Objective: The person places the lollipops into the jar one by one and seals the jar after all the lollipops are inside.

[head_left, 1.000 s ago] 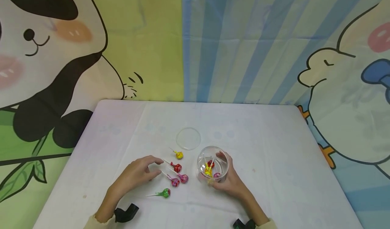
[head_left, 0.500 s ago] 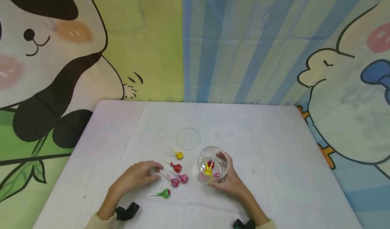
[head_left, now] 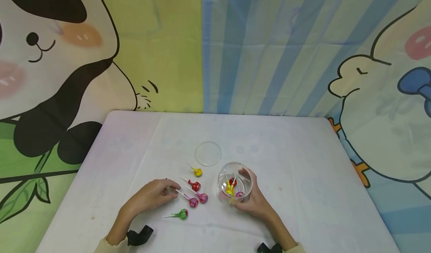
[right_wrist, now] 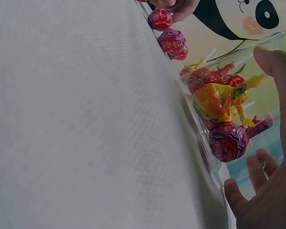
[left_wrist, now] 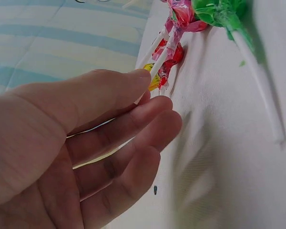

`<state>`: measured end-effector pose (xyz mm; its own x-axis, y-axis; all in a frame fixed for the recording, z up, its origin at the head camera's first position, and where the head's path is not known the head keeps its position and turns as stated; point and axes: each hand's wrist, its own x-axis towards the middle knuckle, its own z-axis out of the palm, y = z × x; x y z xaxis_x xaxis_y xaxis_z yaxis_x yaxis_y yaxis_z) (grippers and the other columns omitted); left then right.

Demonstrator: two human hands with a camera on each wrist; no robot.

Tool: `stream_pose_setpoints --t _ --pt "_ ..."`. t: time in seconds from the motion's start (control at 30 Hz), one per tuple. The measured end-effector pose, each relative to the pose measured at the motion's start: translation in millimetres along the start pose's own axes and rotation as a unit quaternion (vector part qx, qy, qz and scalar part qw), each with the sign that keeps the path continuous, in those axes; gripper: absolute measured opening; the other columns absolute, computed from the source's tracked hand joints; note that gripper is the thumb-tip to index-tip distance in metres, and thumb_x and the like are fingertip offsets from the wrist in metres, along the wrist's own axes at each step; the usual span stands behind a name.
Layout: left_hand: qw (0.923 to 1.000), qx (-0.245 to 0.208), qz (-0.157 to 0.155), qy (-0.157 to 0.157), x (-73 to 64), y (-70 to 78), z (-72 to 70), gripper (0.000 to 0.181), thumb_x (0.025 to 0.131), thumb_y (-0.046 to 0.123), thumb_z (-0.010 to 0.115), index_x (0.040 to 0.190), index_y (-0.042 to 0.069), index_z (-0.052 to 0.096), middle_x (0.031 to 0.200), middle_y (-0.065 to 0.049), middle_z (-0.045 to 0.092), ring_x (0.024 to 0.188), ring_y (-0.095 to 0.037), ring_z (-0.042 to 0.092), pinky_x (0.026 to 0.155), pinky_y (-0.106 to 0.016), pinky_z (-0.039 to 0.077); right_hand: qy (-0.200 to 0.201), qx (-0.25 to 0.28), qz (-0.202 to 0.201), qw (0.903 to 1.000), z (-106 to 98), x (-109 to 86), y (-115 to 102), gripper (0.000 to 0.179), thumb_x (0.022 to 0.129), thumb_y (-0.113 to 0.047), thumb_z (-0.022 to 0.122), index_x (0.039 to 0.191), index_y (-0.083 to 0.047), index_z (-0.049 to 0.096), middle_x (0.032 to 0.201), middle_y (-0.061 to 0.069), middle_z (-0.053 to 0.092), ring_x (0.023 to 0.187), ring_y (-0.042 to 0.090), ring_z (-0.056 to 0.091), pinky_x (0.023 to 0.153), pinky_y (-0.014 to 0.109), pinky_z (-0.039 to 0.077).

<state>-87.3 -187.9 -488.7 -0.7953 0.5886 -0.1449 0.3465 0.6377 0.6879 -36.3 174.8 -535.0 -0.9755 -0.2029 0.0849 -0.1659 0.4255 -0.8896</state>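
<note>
My left hand [head_left: 153, 195] pinches the white stick end of a purple-pink lollipop [head_left: 193, 202] between thumb and forefinger; its other fingers curve loosely in the left wrist view. That candy head is low by the tablecloth, beside a pink lollipop [head_left: 202, 198] and a red lollipop [head_left: 195, 186]. Toward me lies a green lollipop [left_wrist: 257, 81], and farther off a yellow lollipop [head_left: 197, 172]. My right hand [head_left: 252, 200] grips the side of a clear round jar [head_left: 235, 165], upright and without a lid. Inside it are a yellow lollipop [right_wrist: 214, 102], a purple lollipop [right_wrist: 229, 142] and red ones.
A clear round lid [head_left: 208, 154] lies flat behind the lollipops. White cloth covers the table [head_left: 303, 152], whose far edge meets a cartoon-printed curtain [head_left: 269, 51]. Black straps with mounts [head_left: 139, 236] sit at both wrists.
The left hand has come slightly down toward the purple-pink lollipop, and its thumb and forefinger have closed on the stick. The right hand and the jar have stayed put.
</note>
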Motion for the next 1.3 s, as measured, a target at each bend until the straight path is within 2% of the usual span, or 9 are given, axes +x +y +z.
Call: stream_pose_setpoints --t 0.17,0.37,0.53,0.73,1.03,1.3 --pt "0.9999 -0.01 0.01 0.003 -0.9 -0.5 -0.2 0.021 0.09 0.025 0.069 0.109 0.016 0.071 0.101 0.006 0.071 0.079 0.004 0.057 0.068 -0.02 0.049 0.0 0.002 0.002 1.0 0.1 -0.4 0.2 0.112 0.066 -0.027 0.089 0.151 -0.017 0.016 0.149 0.006 0.037 0.137 0.032 0.04 0.114 0.026 0.028" --pt "0.9996 -0.024 0.013 0.002 -3.1 -2.3 1.1 0.021 0.091 0.026 0.068 0.109 0.015 0.072 0.101 0.006 0.071 0.08 0.003 0.058 0.068 -0.019 0.051 0.0 0.003 0.005 1.0 0.8 -0.8 2.0 0.112 0.066 -0.028 0.088 0.151 -0.015 0.016 0.149 0.006 0.037 0.138 0.031 0.04 0.114 0.031 0.029" --pt "0.9984 -0.05 0.028 0.005 -5.7 -2.8 2.5 0.021 0.091 0.026 0.068 0.108 0.015 0.071 0.101 0.005 0.071 0.079 0.003 0.059 0.069 -0.019 0.051 0.0 0.004 0.006 1.0 1.1 -1.0 2.6 0.112 0.066 -0.028 0.088 0.15 -0.013 0.016 0.148 0.006 0.037 0.138 0.031 0.04 0.114 0.031 0.029" --pt "0.9943 -0.093 0.05 0.017 -6.5 -2.6 6.7 0.015 0.089 0.023 0.07 0.103 0.017 0.072 0.095 0.005 0.072 0.076 0.002 0.06 0.068 -0.019 0.05 0.0 0.007 0.005 1.0 0.3 -0.5 -0.4 0.112 0.066 -0.027 0.088 0.151 -0.018 0.016 0.148 0.006 0.037 0.137 0.032 0.04 0.113 0.026 0.028" --pt "0.9933 -0.101 0.045 0.033 -4.2 -1.2 9.5 0.007 0.089 0.023 0.071 0.096 0.023 0.071 0.085 0.012 0.068 0.072 0.002 0.059 0.066 -0.02 0.049 -0.002 0.002 0.004 1.0 0.4 -0.1 -2.4 0.11 0.067 -0.03 0.087 0.151 -0.016 0.016 0.148 0.006 0.037 0.137 0.031 0.04 0.114 0.031 0.029" --pt "0.9884 -0.136 0.061 0.029 -4.7 1.7 8.3 0.008 0.089 0.031 0.07 0.095 0.026 0.071 0.082 0.01 0.068 0.071 -0.001 0.059 0.065 -0.02 0.049 -0.001 0.017 -0.002 0.9999 0.6 -0.6 -0.2 0.11 0.067 -0.027 0.087 0.151 -0.016 0.016 0.148 0.006 0.037 0.137 0.033 0.04 0.111 0.021 0.028"
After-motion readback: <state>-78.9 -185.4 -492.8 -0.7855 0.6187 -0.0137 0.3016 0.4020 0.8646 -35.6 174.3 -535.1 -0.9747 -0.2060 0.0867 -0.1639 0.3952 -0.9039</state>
